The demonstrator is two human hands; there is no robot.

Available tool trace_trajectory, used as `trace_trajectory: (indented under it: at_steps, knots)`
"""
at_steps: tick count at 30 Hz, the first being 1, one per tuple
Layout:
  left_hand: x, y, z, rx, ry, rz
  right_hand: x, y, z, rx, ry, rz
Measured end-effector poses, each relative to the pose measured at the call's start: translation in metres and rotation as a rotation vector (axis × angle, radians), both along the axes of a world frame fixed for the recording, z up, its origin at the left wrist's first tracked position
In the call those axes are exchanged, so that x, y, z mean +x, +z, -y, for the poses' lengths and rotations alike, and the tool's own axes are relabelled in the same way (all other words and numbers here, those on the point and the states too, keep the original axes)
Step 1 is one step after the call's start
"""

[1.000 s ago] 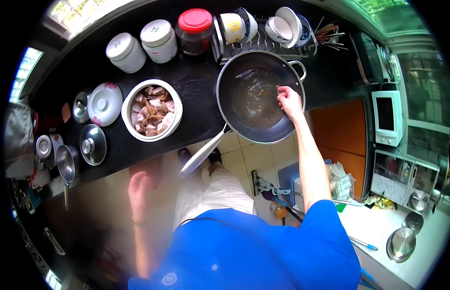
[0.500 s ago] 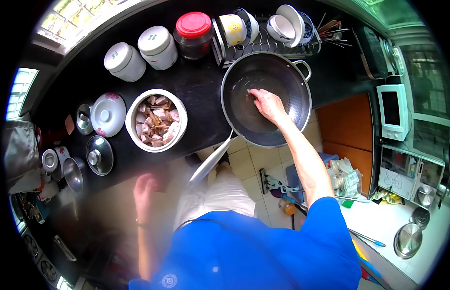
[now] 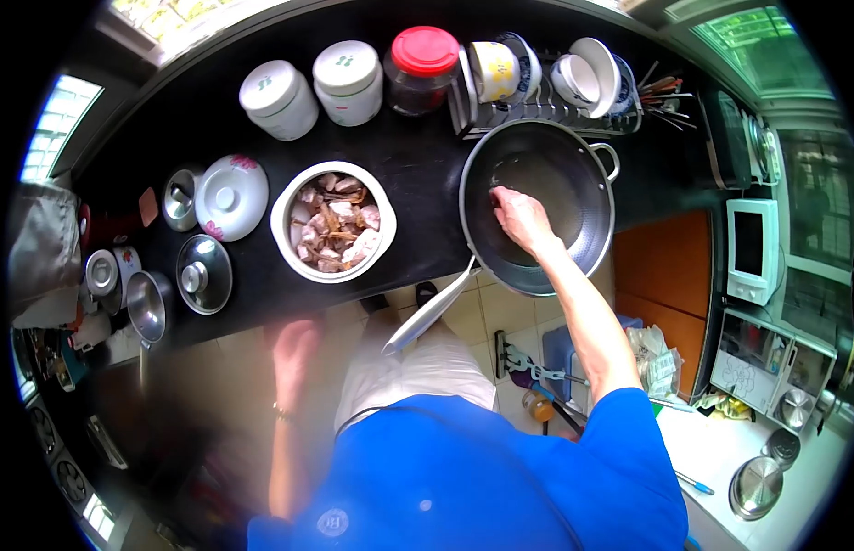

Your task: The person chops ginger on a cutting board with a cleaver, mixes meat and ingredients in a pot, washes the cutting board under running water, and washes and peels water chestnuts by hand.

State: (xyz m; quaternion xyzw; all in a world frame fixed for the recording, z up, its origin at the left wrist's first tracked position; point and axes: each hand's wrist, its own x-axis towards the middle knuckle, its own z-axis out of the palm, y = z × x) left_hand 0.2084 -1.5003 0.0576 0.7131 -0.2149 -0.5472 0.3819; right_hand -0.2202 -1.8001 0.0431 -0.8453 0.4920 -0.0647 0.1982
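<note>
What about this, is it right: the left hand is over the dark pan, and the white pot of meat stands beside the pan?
Not quite: the head view shows the right hand, not the left, over the dark pan. The white pot of meat does stand beside the pan.

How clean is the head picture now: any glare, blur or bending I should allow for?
Head view: wide-angle bending, the counter bowing and corners dark; head view: glare washes out the window at upper left; head view: the left hand is hazy and blurred, while the right hand at the pan and the meat in the pot look clearer.
</note>
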Motion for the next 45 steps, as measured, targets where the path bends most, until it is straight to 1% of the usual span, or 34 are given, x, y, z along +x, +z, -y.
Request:
trace_trajectory:
  at_steps: [4,6,9,10,12,14,15,16,17,18,20,21,22,23,24,26,28,30,32,34,36,37,39,42,43,44,45]
  knots:
    - [0.007,-0.019,-0.006,-0.048,-0.03,0.071,0.005,-0.008,0.003,0.0,-0.031,-0.082]
    - [-0.003,0.008,0.01,-0.014,0.038,-0.025,0.008,-0.004,0.0,-0.034,-0.01,-0.11]
    - [-0.002,0.007,0.02,-0.089,0.075,-0.053,0.021,0.024,0.0,0.019,-0.3,0.19]
    - [-0.003,0.009,0.025,-0.124,0.075,-0.068,0.018,0.02,0.0,-0.017,-0.299,0.149]
    - [-0.007,0.021,0.041,-0.21,0.072,-0.012,0.012,0.016,-0.004,0.029,-0.183,0.091]
    - [-0.012,0.029,0.06,-0.318,0.074,0.103,0.009,0.021,-0.001,0.024,-0.334,0.18]
    - [-0.014,0.046,0.074,-0.414,-0.023,0.29,0.01,0.029,0.0,0.058,-0.425,0.232]
    - [-0.015,0.062,0.086,-0.5,-0.131,0.473,0.012,0.04,0.001,0.079,-0.435,0.177]
    - [-0.015,0.061,0.097,-0.618,-0.212,0.665,0.011,0.038,0.001,0.096,-0.378,0.161]
    - [-0.019,0.072,0.108,-0.663,-0.287,0.797,0.013,0.04,0.0,0.111,-0.32,0.146]
    - [-0.023,0.073,0.124,-0.694,-0.473,0.917,0.028,0.055,-0.005,0.07,-0.279,0.166]
    - [-0.024,0.072,0.129,-0.691,-0.469,0.914,0.044,0.068,-0.007,0.027,-0.235,0.196]
    - [-0.026,0.071,0.132,-0.655,-0.571,0.962,0.062,0.082,-0.012,0.031,-0.235,0.193]
    - [-0.025,0.071,0.134,-0.62,-0.674,1.01,0.083,0.098,-0.018,0.072,-0.197,0.271]
    - [-0.024,0.071,0.135,-0.623,-0.677,1.007,0.104,0.113,-0.024,0.113,-0.16,0.349]
    - [-0.019,0.071,0.134,-0.597,-0.786,1.011,0.143,0.134,-0.038,0.19,-0.101,0.417]
    - [-0.015,0.072,0.131,-0.6,-0.785,0.984,0.176,0.134,-0.049,0.162,0.044,0.501]
    - [-0.012,0.073,0.127,-0.601,-0.779,0.96,0.205,0.118,-0.057,0.089,0.164,0.58]
    - [-0.01,0.074,0.123,-0.621,-0.718,0.93,0.23,0.109,-0.061,0.02,0.251,0.522]
    - [-0.008,0.074,0.12,-0.625,-0.7,0.912,0.237,0.093,-0.063,0.011,0.354,0.285]
    - [-0.004,0.074,0.121,-0.634,-0.677,0.894,0.24,0.094,-0.067,-0.01,0.299,0.334]
    - [-0.003,0.074,0.122,-0.656,-0.628,0.89,0.238,0.092,-0.068,-0.008,0.305,0.329]
    - [0.001,0.073,0.121,-0.69,-0.557,0.901,0.231,0.087,-0.071,0.076,0.116,0.486]
    - [0.003,0.08,0.13,-0.708,-0.554,0.902,0.227,0.086,-0.071,0.049,0.106,0.459]
    - [0.002,0.082,0.135,-0.751,-0.566,0.938,0.226,0.083,-0.072,0.079,0.146,0.411]
    - [0.002,0.082,0.136,-0.76,-0.57,0.931,0.227,0.086,-0.072,0.048,0.203,0.4]
    - [0.001,0.081,0.137,-0.788,-0.589,0.927,0.224,0.088,-0.074,0.02,0.179,0.441]
